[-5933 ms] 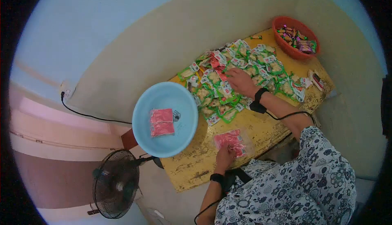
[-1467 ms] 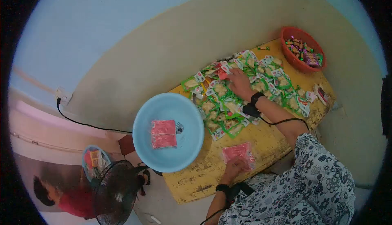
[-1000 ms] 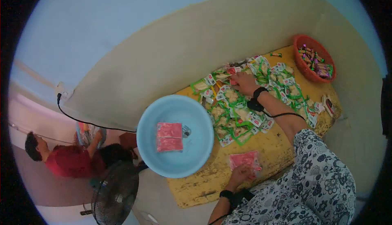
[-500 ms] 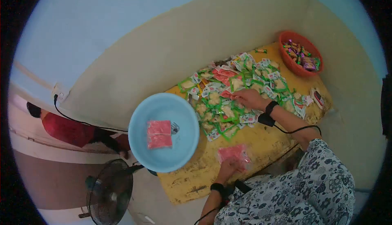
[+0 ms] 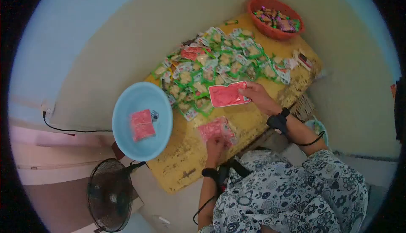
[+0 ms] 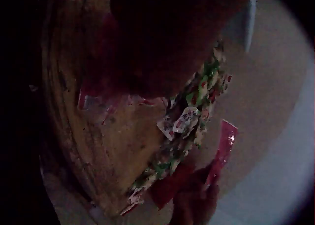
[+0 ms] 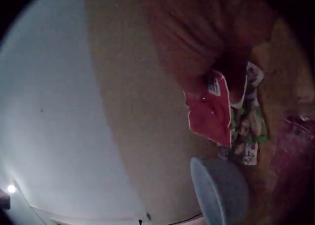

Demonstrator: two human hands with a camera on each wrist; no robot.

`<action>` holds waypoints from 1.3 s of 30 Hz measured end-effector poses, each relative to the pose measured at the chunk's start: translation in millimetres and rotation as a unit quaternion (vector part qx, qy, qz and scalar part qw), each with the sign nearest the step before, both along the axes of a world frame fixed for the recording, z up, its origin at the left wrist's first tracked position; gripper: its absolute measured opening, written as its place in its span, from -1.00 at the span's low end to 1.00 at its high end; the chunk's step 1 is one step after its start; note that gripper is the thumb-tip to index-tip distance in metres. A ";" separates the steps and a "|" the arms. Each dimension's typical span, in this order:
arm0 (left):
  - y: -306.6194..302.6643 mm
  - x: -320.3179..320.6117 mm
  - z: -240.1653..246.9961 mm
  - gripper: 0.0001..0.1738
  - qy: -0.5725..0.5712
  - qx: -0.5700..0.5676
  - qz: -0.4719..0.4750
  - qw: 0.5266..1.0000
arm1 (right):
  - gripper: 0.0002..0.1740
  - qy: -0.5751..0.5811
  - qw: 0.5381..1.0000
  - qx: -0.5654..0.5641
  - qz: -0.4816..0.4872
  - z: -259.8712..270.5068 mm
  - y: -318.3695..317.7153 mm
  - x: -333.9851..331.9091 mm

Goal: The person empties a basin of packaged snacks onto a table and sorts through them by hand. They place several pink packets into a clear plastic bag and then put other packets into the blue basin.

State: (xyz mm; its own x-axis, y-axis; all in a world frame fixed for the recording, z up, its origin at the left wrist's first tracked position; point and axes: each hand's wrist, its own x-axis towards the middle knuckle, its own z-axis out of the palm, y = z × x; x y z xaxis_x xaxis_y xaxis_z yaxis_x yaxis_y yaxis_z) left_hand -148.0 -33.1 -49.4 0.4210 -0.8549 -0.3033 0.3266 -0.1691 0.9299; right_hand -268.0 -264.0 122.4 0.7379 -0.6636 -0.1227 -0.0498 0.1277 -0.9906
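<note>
My right hand (image 5: pixel 260 99) pinches one end of a flat red packet with a white border (image 5: pixel 228 94), above the near side of a pile of green-and-clear snack packets (image 5: pixel 224 61). In the right wrist view the red packet (image 7: pixel 209 117) sticks out from under the fingers. Closer to my body, my left hand (image 5: pixel 215 148) has its fingers curled at the near edge of a clear plastic bag holding pink-red packets (image 5: pixel 213 129). That hand is a dark, blurred shape in the left wrist view. More red packets (image 5: pixel 192 53) lie at the pile's far side.
A light blue basin (image 5: pixel 126 100) on the left holds a clear bag of pink-red packets (image 5: pixel 143 125). At the far right stands a red basket (image 5: pixel 251 14) of small wrapped sweets. A fan (image 5: pixel 111 195) is beside the yellow, worn table (image 5: pixel 182 167).
The right hand has drawn a red packet out of the pile and moved nearer my body with it. My left hand stays at the bag. A person in red has left the view, which has shifted.
</note>
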 end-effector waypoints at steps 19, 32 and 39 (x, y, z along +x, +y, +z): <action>-6.2 -5.8 13.7 -0.83 -0.243 0.042 0.074 0.966 | -0.69 0.134 0.986 0.103 0.006 -68.1 43.6 -95.0; -8.7 -12.9 46.9 -0.83 -0.344 0.062 0.111 0.930 | -0.88 0.198 0.978 0.063 0.011 -124.7 51.9 -78.2; -12.8 -23.0 71.0 -0.83 -0.357 0.047 0.094 0.928 | -0.87 0.203 0.973 0.107 0.010 -119.3 47.6 -75.7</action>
State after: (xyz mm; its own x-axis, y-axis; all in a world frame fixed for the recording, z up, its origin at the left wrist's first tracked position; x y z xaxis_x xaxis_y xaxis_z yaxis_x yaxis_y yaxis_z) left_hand -171.0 -45.9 21.6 0.6818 -0.7304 0.0410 -0.3354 -0.2622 0.9048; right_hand -343.7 -216.4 3.1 0.6132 -0.5764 -0.5401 -0.4359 0.3233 -0.8399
